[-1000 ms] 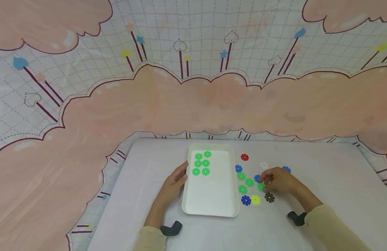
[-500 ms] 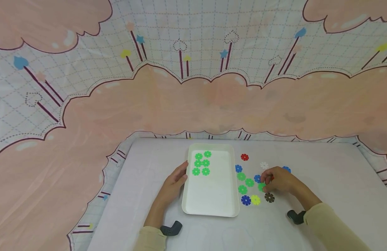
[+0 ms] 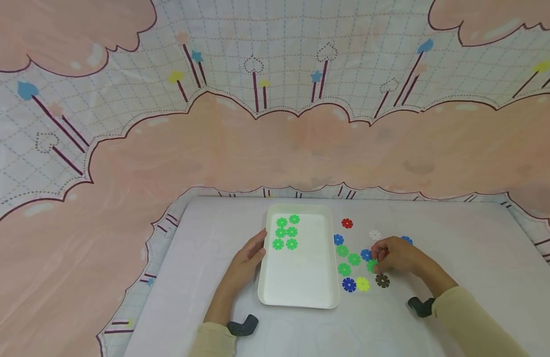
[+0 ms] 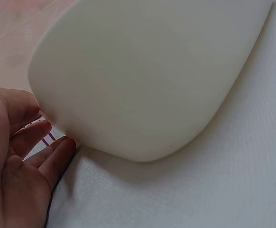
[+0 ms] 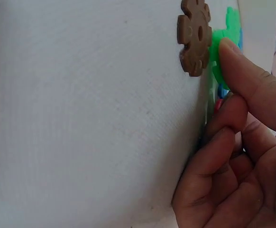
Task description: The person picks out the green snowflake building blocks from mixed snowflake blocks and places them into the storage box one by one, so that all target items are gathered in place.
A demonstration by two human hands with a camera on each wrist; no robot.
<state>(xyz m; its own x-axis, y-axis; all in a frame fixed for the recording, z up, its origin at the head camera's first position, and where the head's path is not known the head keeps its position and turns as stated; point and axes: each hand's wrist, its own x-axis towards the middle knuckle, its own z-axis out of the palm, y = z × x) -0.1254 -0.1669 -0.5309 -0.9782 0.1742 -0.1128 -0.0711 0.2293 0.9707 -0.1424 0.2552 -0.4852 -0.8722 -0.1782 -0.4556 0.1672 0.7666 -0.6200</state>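
The white tray (image 3: 298, 280) lies on the table with several green notched discs (image 3: 292, 232) grouped at its upper left. My left hand (image 3: 245, 262) rests at the tray's left side, its relaxed fingertips touching the outer wall (image 4: 124, 109). To the right of the tray, my right hand (image 3: 398, 255) pinches a green interlocking disc (image 5: 216, 47) between thumb and index finger, low over the table. Part of that disc is hidden by the thumb. Just in front of this hand lies a brown disc (image 5: 191, 50).
Between tray and right hand lie more green discs (image 3: 354, 259), plus a dark blue disc (image 3: 348, 284) and a yellow one (image 3: 362, 284). Farther back are a red disc (image 3: 347, 223) and a white disc (image 3: 375, 235). Another blue disc (image 3: 406, 240) sits partly behind my right hand.
Hardly anything differs. My right fingertips have drawn slightly closer together at the green disc. The left hand and tray stay in place.
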